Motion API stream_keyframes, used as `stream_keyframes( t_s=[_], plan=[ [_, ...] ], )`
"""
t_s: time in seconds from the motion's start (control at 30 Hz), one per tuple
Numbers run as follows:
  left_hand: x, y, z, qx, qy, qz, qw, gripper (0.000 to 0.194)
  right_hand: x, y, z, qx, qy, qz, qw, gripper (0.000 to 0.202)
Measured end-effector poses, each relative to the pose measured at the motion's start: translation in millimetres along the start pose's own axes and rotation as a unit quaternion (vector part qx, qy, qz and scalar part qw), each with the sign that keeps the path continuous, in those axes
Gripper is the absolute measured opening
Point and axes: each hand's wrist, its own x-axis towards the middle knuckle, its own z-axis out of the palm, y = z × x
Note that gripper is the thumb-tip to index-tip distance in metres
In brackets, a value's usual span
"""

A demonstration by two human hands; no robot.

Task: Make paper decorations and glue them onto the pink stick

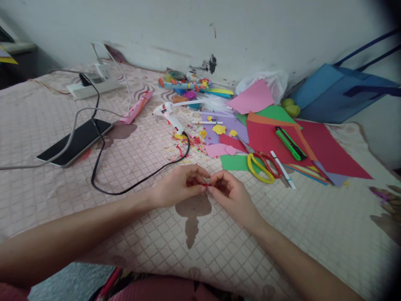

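My left hand (183, 184) and my right hand (230, 194) meet over the table's near middle, fingertips pinched close together. Between them shows a small strip of red paper (205, 184), mostly hidden by the fingers. Both hands grip it, one at each end. Beyond the hands lies a white hot glue gun (171, 117) with a small red light, resting on its side. Right of my right hand are scissors (261, 167) with one yellow and one red handle, and a white marker (282, 169).
Coloured paper sheets (332, 146) and a green box cutter (290, 143) lie at the right, near a blue bag (338, 96). A tablet or phone (75, 142) and a power strip (94, 88) are at the left. The glue gun's black cord (138, 186) loops across the cloth. Paper scraps (194, 142) lie beyond my hands.
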Motion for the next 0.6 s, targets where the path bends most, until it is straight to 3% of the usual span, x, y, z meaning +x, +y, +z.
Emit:
stream_keyframes(
  t_s=[0.37, 0.6],
  plan=[
    [-2.8, 2.6, 4.9, 0.051, 0.042, 0.008, 0.998, 0.022, -0.1, 0.6, 1.9, 0.052, -0.004, 0.024, 0.998, 0.006],
    [-1.2, 4.4, 4.8, 0.042, 0.048, 0.0, 0.998, 0.02, -2.3, -2.9, 2.3, 0.007, 0.027, -0.006, 1.0, 0.006]
  ],
)
